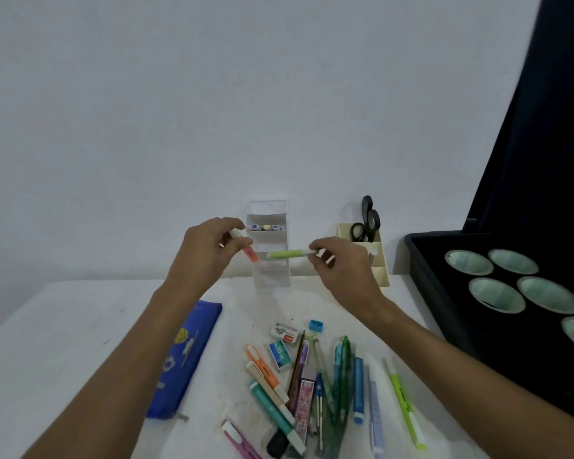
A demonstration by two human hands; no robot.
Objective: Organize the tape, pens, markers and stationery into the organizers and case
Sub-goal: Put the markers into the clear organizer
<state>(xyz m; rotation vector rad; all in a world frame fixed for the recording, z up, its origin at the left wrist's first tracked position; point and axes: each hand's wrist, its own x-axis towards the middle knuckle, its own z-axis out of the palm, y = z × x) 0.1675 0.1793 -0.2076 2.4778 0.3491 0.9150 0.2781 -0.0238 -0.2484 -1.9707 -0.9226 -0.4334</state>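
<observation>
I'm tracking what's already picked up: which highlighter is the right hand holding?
The green highlighter, held level by one end in the right hand. The left hand holds the orange highlighter, tip angled down.

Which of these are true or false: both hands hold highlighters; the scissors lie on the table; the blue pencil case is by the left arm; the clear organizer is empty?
1. The left hand holds an orange highlighter, the right hand a green highlighter. True.
2. The scissors lie on the table. False: they stand in the beige organizer.
3. The blue pencil case lies beside the left arm. True.
4. The clear organizer is empty. False: markers sit in its top tier.
</observation>
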